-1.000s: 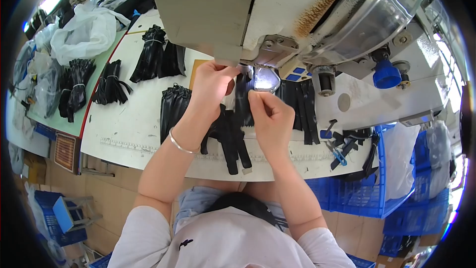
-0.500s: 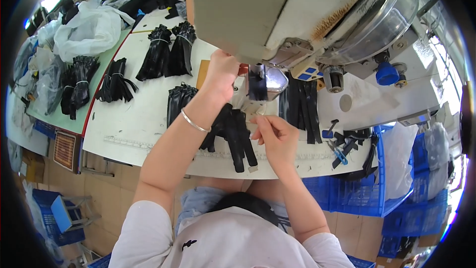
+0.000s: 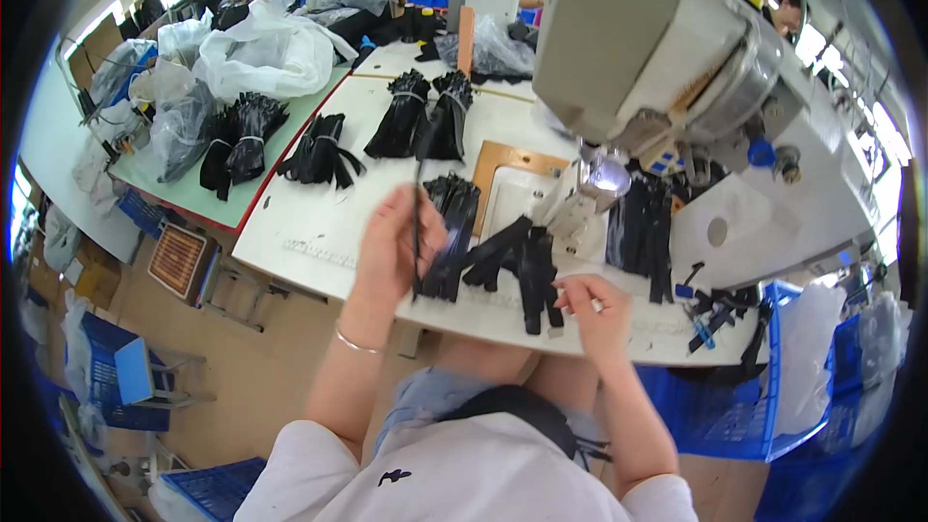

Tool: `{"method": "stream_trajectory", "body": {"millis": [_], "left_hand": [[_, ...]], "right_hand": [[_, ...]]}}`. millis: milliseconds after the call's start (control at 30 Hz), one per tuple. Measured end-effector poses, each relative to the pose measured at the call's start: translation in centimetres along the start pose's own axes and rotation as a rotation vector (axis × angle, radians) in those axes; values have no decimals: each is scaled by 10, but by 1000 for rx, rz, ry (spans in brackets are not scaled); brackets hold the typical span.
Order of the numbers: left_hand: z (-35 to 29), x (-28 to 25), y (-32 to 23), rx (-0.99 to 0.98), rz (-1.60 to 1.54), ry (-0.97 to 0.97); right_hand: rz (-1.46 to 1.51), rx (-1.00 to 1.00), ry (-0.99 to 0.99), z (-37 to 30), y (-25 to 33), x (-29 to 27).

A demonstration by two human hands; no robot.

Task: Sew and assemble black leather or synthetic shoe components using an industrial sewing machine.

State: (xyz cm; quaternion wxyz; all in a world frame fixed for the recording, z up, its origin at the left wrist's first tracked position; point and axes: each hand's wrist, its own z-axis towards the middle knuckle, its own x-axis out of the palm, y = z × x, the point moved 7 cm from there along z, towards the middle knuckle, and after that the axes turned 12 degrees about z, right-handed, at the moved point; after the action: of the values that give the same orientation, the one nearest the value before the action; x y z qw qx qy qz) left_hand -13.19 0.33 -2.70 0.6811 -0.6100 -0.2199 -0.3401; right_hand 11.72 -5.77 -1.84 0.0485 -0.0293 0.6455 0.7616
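Observation:
My left hand (image 3: pixel 401 244), a silver bangle at its wrist, is closed around a thin black strip (image 3: pixel 418 275) seen edge-on, above the white table. Just right of it a bundle of black strips (image 3: pixel 462 222) lies on the tabletop. Loose black strips (image 3: pixel 535 290) spread over the table's front part between my hands. My right hand (image 3: pixel 599 317) is beside them, thumb and fingertips pressed together; what they hold, if anything, is too small to make out. Beyond it rises the sewing machine's post (image 3: pixel 578 198), with more black strips (image 3: pixel 640 232) to its right.
The sewing machine's head (image 3: pixel 619 39) overhangs the far right. Tied black bundles (image 3: pixel 398 121) lie at the back left. Blue thread snips (image 3: pixel 704 333) and scraps are at the right edge, beside a blue crate (image 3: pixel 771 377). A green table (image 3: pixel 184 195) adjoins on the left.
My left hand has come back from the machine toward the left, with a black strip in it. My right hand stays near the front strips. The view has shifted, showing more of the room.

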Motion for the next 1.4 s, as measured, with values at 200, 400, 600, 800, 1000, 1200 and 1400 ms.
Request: {"method": "stream_trajectory", "body": {"millis": [200,400,600,800,1000,1200,1400], "left_hand": [[15,-68,-15,116,938,-425],[37,-105,22,286,1669,-544],[0,-116,11,369,1707,-477],[-69,-110,-25,380,2201,-678],[-73,-104,-21,423,2318,-726],[-56,-95,-18,370,2465,-654],[-63,-97,-9,392,2555,-737]], "right_hand": [[-759,-464,2,-13,-17,-79],[-865,-654,-24,-23,-76,-117],[-859,-708,47,-39,-54,-106],[-822,-832,161,-37,-49,-101],[-754,-849,439,-34,-49,-86],[-751,-857,557,-37,-54,-83],[-679,-919,578,-41,-47,-82]]}}
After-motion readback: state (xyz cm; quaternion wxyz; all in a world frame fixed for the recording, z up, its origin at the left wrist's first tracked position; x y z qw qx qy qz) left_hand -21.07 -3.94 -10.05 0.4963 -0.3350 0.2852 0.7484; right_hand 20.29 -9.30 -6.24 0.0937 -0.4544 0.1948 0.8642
